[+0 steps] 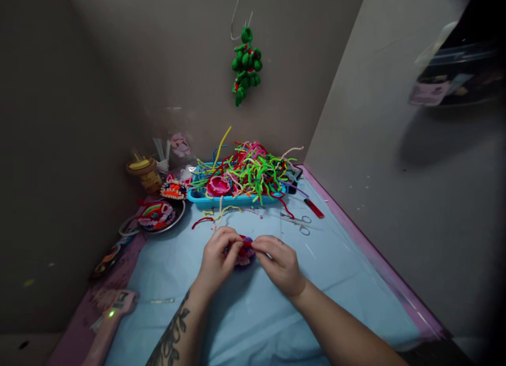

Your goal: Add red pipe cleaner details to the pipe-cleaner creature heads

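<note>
Between my hands is a small fuzzy pipe-cleaner piece point(245, 255) in red, purple and pink, held just above the blue cloth. My left hand point(222, 253) pinches its left side, thumb against fingers, and covers part of it. At its upper right edge, the fingertips of my right hand point(279, 258) are pinched on a red pipe-cleaner part of the same piece. Beyond my hands lie loose pipe cleaners point(221, 214) and a pair of scissors point(302, 224).
A blue tray point(215, 201) heaped with pipe cleaners stands at the back. Left of it is a dish point(179, 218) with finished pieces. A pink glue gun point(114, 316) lies front left, a red lighter point(314, 208) back right. A green ornament point(247, 66) hangs above.
</note>
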